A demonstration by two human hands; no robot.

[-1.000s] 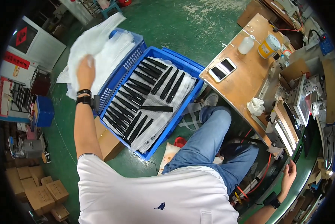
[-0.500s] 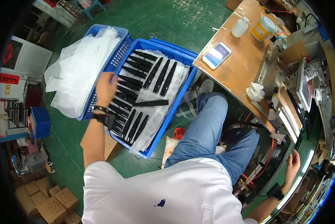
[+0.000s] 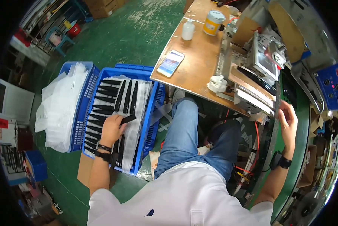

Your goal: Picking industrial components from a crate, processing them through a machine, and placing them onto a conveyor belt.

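Note:
My left hand [image 3: 112, 130] is closed around a long, glossy black tapered piece, and one end of that black piece [image 3: 128, 119] sticks out past my fingers. The hand is over a blue plastic crate [image 3: 139, 158], where several similar black pieces [image 3: 127, 96] lie in rows on a white foam sheet [image 3: 131, 139]. My right hand [image 3: 288, 118] is raised at the right, beside the near end of a metal bench fixture [image 3: 253, 98]. Its fingers are bent and apart, with nothing clearly in them. I cannot tell whether the fingertips touch the dark strip at the fixture's edge.
A second blue crate [image 3: 87, 88] heaped with white foam sheets [image 3: 61, 109] adjoins the first on its left. On the wooden table [image 3: 193, 77] are a phone [image 3: 171, 63], a white bottle [image 3: 188, 30], a yellow-and-white can [image 3: 214, 23] and crumpled tissue [image 3: 217, 83]. A blue control box [image 3: 331, 86] stands far right.
My left hand has moved onto the black piece lying crosswise in the crate and gripped it. My right hand has risen to the bench fixture. The view has turned to the right.

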